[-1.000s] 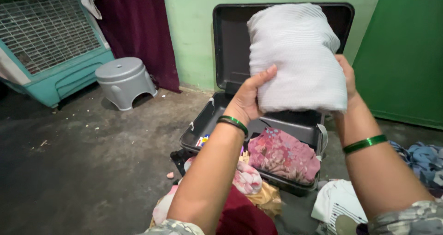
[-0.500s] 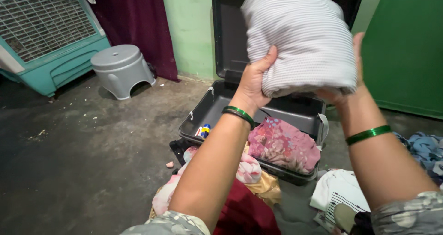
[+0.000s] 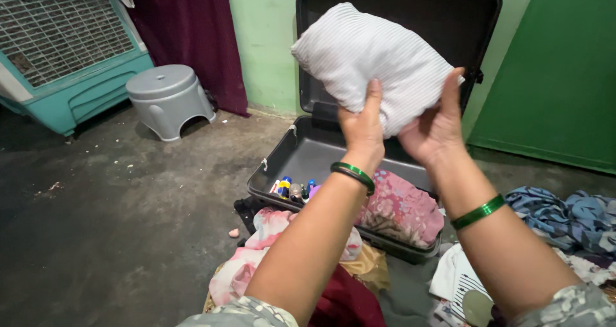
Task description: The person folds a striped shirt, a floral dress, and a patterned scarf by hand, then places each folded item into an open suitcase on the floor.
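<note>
A folded white cloth with fine stripes (image 3: 369, 60) is held up in the air by both hands. My left hand (image 3: 364, 127) grips its lower edge from the left, and my right hand (image 3: 436, 125) cups it from below on the right. Each wrist wears a green bangle. Under the cloth lies an open dark suitcase (image 3: 301, 157), its lid (image 3: 478, 25) leaning on the green wall. A folded pink floral garment (image 3: 403, 208) sits in the suitcase's right half. Several small bottles (image 3: 295, 189) lie along its near left edge.
Loose clothes are heaped on the floor at the suitcase's near side: pink (image 3: 256, 256), maroon (image 3: 350, 304), white striped (image 3: 455, 282) and blue patterned (image 3: 564, 215). A grey plastic stool (image 3: 168, 99) and a teal air cooler (image 3: 61, 51) stand at the back left. A green door (image 3: 564, 70) is at the right.
The white cloth has turned from upright to lying slanted and has come lower and leftward. My right hand has moved from its side to underneath it. The small bottles now show.
</note>
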